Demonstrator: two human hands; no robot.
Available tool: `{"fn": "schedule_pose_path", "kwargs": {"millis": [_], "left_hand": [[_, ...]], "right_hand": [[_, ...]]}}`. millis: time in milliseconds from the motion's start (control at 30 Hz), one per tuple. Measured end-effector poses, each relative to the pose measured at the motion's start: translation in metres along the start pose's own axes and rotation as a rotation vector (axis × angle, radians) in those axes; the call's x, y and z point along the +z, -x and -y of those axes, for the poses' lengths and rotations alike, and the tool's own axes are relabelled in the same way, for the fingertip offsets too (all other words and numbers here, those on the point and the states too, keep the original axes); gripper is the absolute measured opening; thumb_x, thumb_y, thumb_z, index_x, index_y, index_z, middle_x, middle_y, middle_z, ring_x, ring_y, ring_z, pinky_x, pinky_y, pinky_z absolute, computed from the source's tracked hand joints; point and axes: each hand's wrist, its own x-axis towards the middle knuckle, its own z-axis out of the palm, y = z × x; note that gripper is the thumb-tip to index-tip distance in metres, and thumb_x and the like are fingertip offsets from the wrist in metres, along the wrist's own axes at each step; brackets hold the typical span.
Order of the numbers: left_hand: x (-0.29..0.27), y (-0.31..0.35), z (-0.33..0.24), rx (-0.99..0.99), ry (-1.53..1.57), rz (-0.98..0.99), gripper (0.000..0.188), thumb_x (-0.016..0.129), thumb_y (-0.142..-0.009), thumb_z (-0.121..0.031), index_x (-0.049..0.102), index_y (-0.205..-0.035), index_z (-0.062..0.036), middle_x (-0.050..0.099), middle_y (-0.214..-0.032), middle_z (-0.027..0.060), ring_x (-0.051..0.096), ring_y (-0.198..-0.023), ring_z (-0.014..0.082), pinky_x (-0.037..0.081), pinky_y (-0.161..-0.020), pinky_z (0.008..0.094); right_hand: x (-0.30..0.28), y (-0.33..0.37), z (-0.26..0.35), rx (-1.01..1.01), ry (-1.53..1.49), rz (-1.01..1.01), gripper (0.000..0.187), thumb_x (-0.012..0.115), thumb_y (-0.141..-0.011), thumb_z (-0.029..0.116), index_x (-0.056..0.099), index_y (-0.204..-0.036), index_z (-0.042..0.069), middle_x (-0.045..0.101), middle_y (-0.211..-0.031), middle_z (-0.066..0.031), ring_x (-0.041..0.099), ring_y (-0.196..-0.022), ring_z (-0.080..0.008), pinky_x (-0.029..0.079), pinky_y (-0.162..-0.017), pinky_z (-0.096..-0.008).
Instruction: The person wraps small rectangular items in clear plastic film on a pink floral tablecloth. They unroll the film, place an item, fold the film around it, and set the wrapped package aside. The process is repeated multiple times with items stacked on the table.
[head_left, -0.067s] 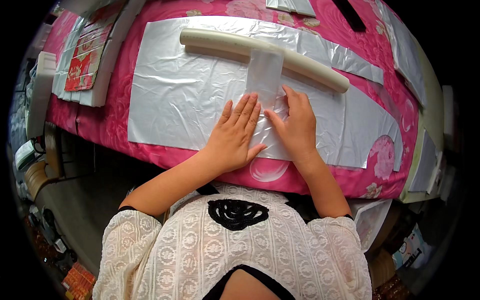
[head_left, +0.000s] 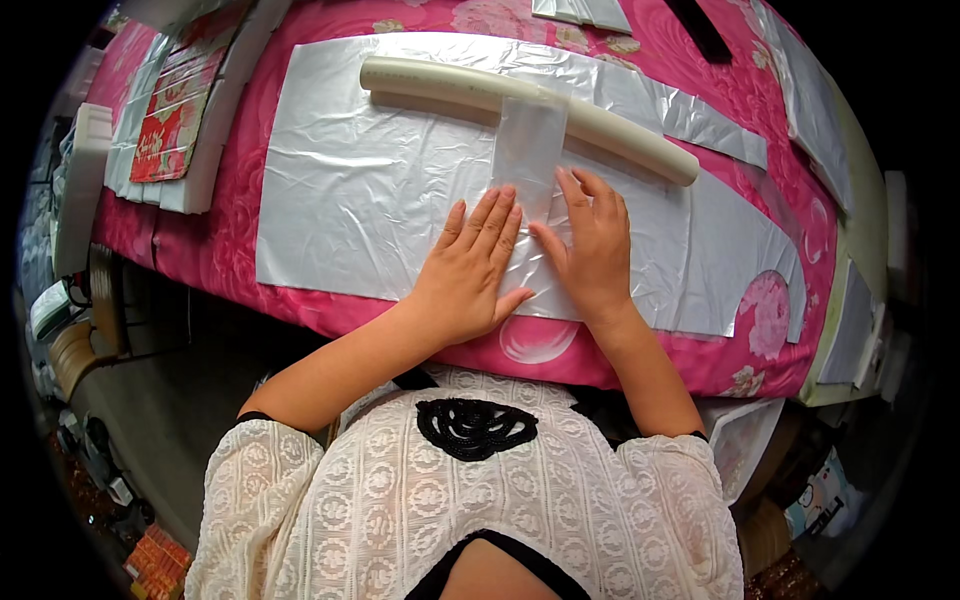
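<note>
Your right hand (head_left: 595, 245) has shifted its index finger slightly toward the translucent strip (head_left: 529, 150); thumb and fingers stand apart. Your left hand (head_left: 468, 270) lies flat, fingers straight, seemingly steadying the strip, which reaches from the pale tube (head_left: 620, 138) over the silver sheet (head_left: 350, 190).

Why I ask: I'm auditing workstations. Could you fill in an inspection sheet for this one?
Surface: pink flowered cloth.
Job's things: whitish tube lying across silver sheet; translucent strip reaching the tube.
Clutter: red packet on a white stack at left; black bar at the far side.
Hands: left hand palm down, fingertips at the strip's left edge; right hand bent, at its right edge, contact unclear.
Cables: thin dark loop far left, kind unclear.
Surroundings: white container, lower right.
</note>
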Motion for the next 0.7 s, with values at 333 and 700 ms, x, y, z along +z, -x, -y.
{"fn": "schedule_pose_path", "kwargs": {"millis": [333,700], "left_hand": [[-0.01,-0.011,0.03,0.173,0.071,-0.175,0.048,0.062,-0.079,-0.021,0.049,-0.119,0.0013,0.046,-0.129,0.0159,0.043,-0.121,0.0304,0.035,-0.099,0.0409],[-0.022,-0.018,0.03,0.234,0.328,-0.224,0.019,0.069,-0.07,-0.009,0.059,-0.085,-0.0034,0.064,-0.101,0.0083,0.064,-0.089,0.0233,0.051,-0.075,0.0351]], "right_hand": [[-0.005,-0.033,-0.031,-0.413,-0.116,0.265,0.041,0.063,-0.077,0.012,0.057,-0.116,0.002,0.055,-0.124,-0.0118,0.047,-0.119,-0.0273,0.035,-0.102,-0.0406],[-0.007,-0.035,-0.043,-0.507,-0.185,0.228,0.037,0.057,-0.063,-0.008,0.065,-0.097,0.005,0.064,-0.106,-0.0082,0.058,-0.1,-0.0259,0.047,-0.086,-0.0365]]}}
